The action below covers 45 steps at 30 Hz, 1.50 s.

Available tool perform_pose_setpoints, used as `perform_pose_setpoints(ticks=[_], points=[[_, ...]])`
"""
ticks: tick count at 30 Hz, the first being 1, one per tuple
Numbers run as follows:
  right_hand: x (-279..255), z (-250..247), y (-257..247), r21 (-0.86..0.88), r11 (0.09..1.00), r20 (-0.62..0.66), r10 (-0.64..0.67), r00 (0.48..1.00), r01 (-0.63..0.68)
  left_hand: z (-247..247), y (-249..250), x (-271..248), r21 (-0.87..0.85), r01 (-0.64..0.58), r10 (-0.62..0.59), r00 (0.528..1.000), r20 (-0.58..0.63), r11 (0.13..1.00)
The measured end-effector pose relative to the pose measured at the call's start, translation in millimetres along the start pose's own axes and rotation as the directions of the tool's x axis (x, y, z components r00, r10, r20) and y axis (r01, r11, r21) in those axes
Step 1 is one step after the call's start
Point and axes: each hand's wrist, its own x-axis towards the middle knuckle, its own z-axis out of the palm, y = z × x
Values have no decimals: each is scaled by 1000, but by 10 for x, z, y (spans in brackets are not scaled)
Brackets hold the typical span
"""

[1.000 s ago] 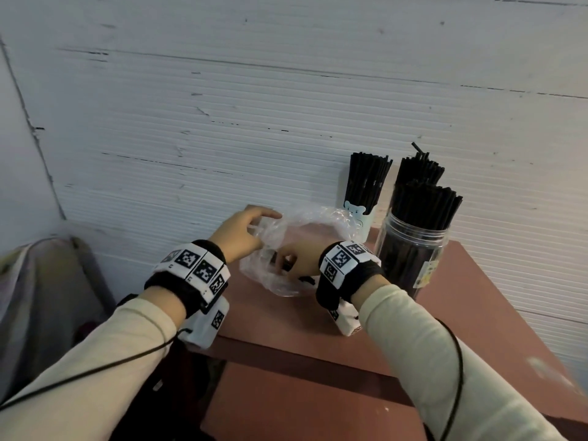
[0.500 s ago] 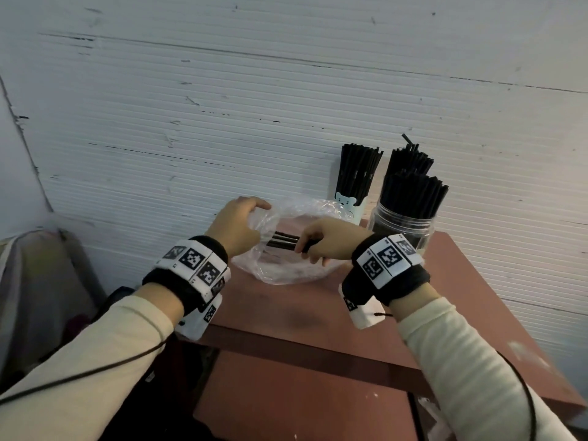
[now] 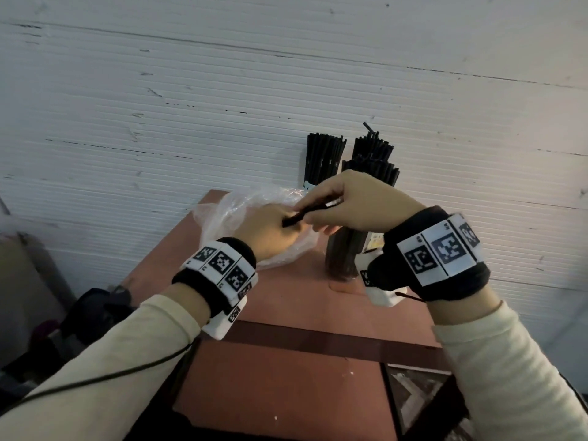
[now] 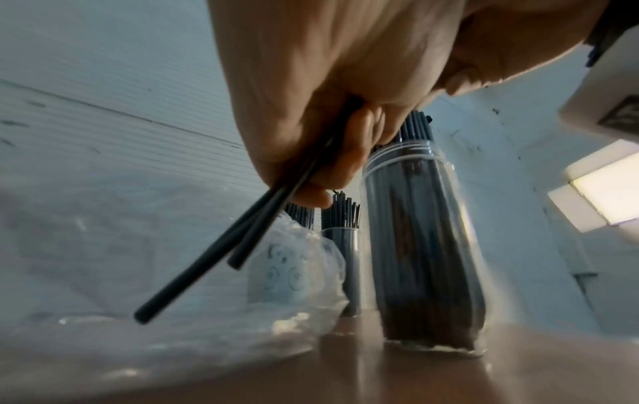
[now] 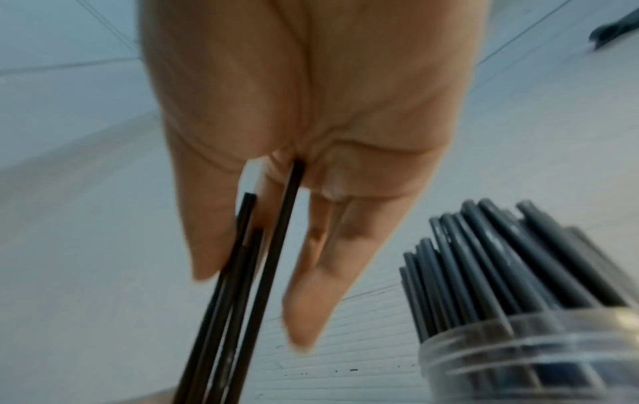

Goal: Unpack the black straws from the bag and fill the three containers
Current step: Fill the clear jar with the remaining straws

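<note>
- Head view: your right hand [image 3: 356,205] pinches a few black straws [image 3: 297,217] just above your left hand [image 3: 270,233], which rests on the plastic bag [image 3: 222,214]; its fingers are hidden, so I cannot tell their state.
- Left wrist view: straws slant down past your fingertips; clear jar [image 4: 425,246] stands beside them.
- Right wrist view: your thumb and fingers [image 5: 311,287] clamp the straws, with the filled jar just right.
</note>
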Motion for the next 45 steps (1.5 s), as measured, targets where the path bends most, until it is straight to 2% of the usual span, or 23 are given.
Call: perform_pose_setpoints(ticks=[1, 3, 5, 7, 10, 16, 17, 19, 21, 22, 25, 27, 29, 31, 33, 35, 37, 39, 41, 42, 44, 45], points=[[-41, -31, -11, -31, 999, -100, -44, 994, 41, 36, 21, -2, -71, 2, -5, 999, -38, 997], [-76, -54, -33, -103, 985, -311, -165, 936, 139, 89, 119, -28, -149, 25, -35, 997, -65, 988], [-59, -19, -43, -69, 969, -435, -242, 868, 235, 119, 254, -57, -208, 71, -71, 997, 7, 976], [-8, 54, -33, -59, 956, -465, -281, 839, 288, 174, 307, -50, -318, 117, -88, 991, 104, 941], [63, 157, 6, -133, 941, -470, -335, 816, 310, 255, 276, -31, -445, 201, -107, 968, 228, 873], [158, 185, 7, -204, 903, -603, -420, 678, 379, 166, 416, -57, -583, 209, -86, 969, 233, 785], [172, 192, 20, -220, 904, -593, -423, 685, 368, 155, 420, -49, -619, 220, -92, 968, 232, 754], [186, 237, 68, -213, 925, -502, -379, 777, 314, 148, 402, -55, -655, 247, -95, 961, 259, 714], [186, 321, 136, -204, 943, -392, -326, 860, 264, 180, 332, -57, -593, 296, -116, 939, 323, 749], [179, 361, 165, -204, 944, -370, -318, 873, 258, 198, 284, -65, -546, 331, -139, 921, 363, 769], [160, 401, 175, -190, 944, -386, -325, 863, 270, 219, 222, -117, -400, 387, -188, 871, 453, 830], [140, 385, 142, -186, 944, -390, -327, 861, 274, 207, 246, -167, -388, 407, -190, 852, 487, 827], [100, 360, 104, -165, 946, -420, -322, 849, 277, 183, 285, -161, -479, 347, -145, 901, 408, 806], [45, 322, 59, -56, 962, -493, -258, 831, 266, 111, 373, -165, -535, 255, -93, 946, 312, 806], [-16, 262, 37, 30, 977, -512, -168, 842, 213, 22, 472, -182, -558, 192, -46, 963, 265, 807], [-77, 202, 58, -14, 990, -419, -131, 899, 138, -35, 486, -180, -594, 153, 24, 960, 279, 790], [-130, 178, 97, -69, 987, -278, -160, 947, 147, -42, 487, -163, -569, 121, 71, 950, 304, 813], [-169, 169, 115, -33, 983, -206, -184, 961, 182, -28, 496, -169, -585, 133, 91, 937, 338, 800], [-179, 137, 150, 10, 986, -199, -163, 966, 168, -2, 546, -172, -617, 157, 102, 926, 364, 771], [-189, 96, 153, 18, 989, -206, -141, 968, 147, 16, 570, -167, -589, 125, 113, 930, 351, 799], [-230, -41, 152, 71, 990, -247, -98, 964, 119, 23, 629, -164, -328, -45, 128, 963, 238, 944], [-251, -130, 159, 107, 988, -291, -79, 953, 115, 24, 660, -152, -256, -78, 127, 975, 180, 963]])
